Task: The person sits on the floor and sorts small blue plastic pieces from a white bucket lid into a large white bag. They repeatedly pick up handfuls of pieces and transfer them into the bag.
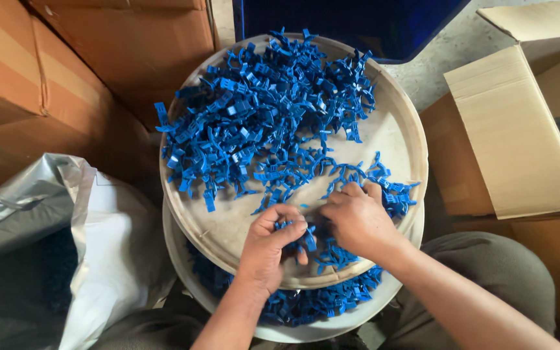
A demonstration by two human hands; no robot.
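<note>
Where the 2 hands meet over the near rim of the round beige tray (396, 139), the relation that matters is how the small blue plastic clips lie to each grip. The left hand (268, 246) has its fingers curled shut around 1 or more blue clips (307, 241), with thumb and forefinger pinched toward the right; how many pieces it has hold of I cannot tell, since the fingers cover them. The right hand (358, 217) lies palm down just beside it, fingertips touching the left hand's fingertips, its fingers bent over loose clips on the tray; whether it actually clasps any is hidden under the knuckles.

The big heap of clips (273, 110) sits on the far half of the tray, away from both hands and slightly to the left, so the left hand is the nearer to its bulk. A thinner scatter (393, 191) trails down the right side and touches the right hand's far edge. The pieces lie tangled, with no common long axis.

Under the tray a second, white basin (306, 330) holds more blue clips (312, 303), directly beneath the wrists. A grey and white plastic bag (92, 253) stands open to the left, cardboard boxes (520, 129) to the right.
</note>
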